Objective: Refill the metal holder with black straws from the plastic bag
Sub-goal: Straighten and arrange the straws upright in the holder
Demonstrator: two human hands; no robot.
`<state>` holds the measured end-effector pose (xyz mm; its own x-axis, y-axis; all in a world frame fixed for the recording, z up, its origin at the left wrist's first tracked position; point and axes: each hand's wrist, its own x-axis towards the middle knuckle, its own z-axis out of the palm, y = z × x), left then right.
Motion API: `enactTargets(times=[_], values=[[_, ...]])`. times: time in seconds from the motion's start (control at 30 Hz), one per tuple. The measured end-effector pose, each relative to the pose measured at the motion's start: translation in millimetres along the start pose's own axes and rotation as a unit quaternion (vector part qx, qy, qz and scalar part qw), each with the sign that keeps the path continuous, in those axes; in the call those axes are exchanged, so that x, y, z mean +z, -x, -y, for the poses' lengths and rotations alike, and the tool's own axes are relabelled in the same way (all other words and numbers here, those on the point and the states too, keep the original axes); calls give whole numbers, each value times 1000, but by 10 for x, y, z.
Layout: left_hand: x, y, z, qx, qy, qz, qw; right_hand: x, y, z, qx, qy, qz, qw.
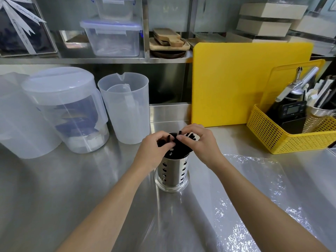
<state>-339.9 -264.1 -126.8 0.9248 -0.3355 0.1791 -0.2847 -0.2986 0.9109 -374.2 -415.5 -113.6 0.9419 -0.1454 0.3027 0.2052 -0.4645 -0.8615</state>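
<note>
Clear plastic bag (254, 179) lies flat on the steel counter (72, 188), right of the metal holder (172, 171). Above its rim, left hand (154, 151) and right hand (201, 142) pinch black straws (179, 150) standing inside.

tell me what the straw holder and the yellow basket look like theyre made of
Straw holder: looks like polished steel, since it is shiny, mirror-like and punched with holes. Yellow basket: probably moulded plastic, given its matte, even colour and regular grid of holes.
</note>
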Motion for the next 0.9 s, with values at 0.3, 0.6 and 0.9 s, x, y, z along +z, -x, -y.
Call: enactTargets(times=[0.3,0.6,0.9], values=[[56,-49,-161,27,-59,15,998,-65,6,177,-10,-93,32,995],[43,35,-109,17,-60,21,998,-291,110,-73,-39,147,170,974],[92,69,-169,5,-92,104,990,-266,71,-173,-82,218,106,967]])
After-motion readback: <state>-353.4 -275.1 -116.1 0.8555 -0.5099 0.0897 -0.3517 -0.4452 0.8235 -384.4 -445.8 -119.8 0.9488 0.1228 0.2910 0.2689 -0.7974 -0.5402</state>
